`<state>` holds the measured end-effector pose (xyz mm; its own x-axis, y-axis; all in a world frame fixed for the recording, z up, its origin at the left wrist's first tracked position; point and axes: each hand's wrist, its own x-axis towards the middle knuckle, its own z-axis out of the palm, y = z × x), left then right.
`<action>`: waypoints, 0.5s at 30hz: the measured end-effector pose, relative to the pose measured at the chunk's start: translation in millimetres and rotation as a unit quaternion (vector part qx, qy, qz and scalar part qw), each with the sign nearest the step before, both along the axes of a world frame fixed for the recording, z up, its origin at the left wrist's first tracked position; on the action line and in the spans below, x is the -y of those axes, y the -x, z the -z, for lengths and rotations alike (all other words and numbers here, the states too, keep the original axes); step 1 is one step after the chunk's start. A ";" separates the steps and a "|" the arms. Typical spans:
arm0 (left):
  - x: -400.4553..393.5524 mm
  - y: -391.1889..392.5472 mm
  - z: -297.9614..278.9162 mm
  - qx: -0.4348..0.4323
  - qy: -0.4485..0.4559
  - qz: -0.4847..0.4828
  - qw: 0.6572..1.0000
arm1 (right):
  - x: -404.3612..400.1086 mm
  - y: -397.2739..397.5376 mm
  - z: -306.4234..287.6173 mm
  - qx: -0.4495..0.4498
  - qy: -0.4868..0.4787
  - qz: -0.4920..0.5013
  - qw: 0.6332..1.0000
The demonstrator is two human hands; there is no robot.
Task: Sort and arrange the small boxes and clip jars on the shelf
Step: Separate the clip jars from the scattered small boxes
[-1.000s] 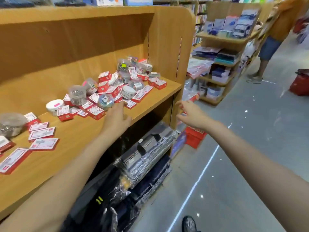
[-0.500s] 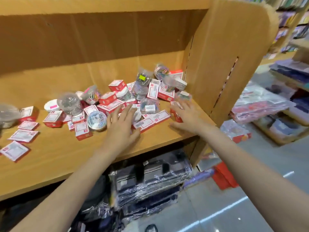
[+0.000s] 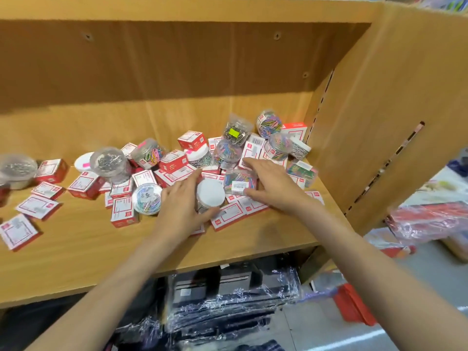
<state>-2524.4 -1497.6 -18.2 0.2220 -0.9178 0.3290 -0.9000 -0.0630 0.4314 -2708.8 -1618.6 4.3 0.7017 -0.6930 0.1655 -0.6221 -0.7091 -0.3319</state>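
Note:
A heap of small red-and-white boxes (image 3: 174, 160) and clear clip jars (image 3: 269, 122) covers the right half of the wooden shelf (image 3: 76, 254). My left hand (image 3: 181, 209) is wrapped around a white-lidded jar (image 3: 210, 195) at the heap's front, with the thumb below it and the fingers behind. My right hand (image 3: 274, 186) holds a clear box of coloured clips (image 3: 239, 182) between thumb and forefinger, just right of that jar. A jar of coloured clips (image 3: 147, 198) lies on its side to the left of my left hand.
Loose boxes (image 3: 38, 206) and a jar of silver clips (image 3: 16, 168) lie spread toward the left. The shelf's upright side panel (image 3: 379, 122) closes the right end. Plastic-wrapped dark goods (image 3: 228, 300) fill the space below, and a red basket (image 3: 354, 307) stands on the floor.
The view has moved closer to the shelf. My left hand has closed around the white-lidded jar, and my right hand has shifted left from the shelf's edge onto the clear clip box.

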 end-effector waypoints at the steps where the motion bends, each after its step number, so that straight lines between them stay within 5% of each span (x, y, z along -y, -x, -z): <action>1: -0.7 -0.4 1.2 -0.003 0.007 -0.002 1.000 | 1.0 -4.0 2.1 -0.005 0.004 -0.005 1.000; 7: -4.2 4.2 2.3 -0.066 0.047 -0.012 0.997 | 9.4 -4.2 2.0 -0.015 0.031 -0.081 0.996; 11: -13.1 13.6 -3.9 -0.292 0.172 -0.069 0.938 | 10.0 -3.5 -13.4 0.103 -0.096 -0.059 0.988; 15: -18.9 -1.7 -13.3 -0.340 0.266 -0.152 0.889 | 0.4 -26.7 -45.2 0.274 -0.265 -0.036 0.924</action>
<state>-2522.7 -1478.8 -4.8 0.7465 -0.5368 0.3932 -0.3954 0.1174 0.9110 -2682.1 -1619.0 49.5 0.6600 -0.7340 0.1603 -0.2160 -0.3898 -0.8952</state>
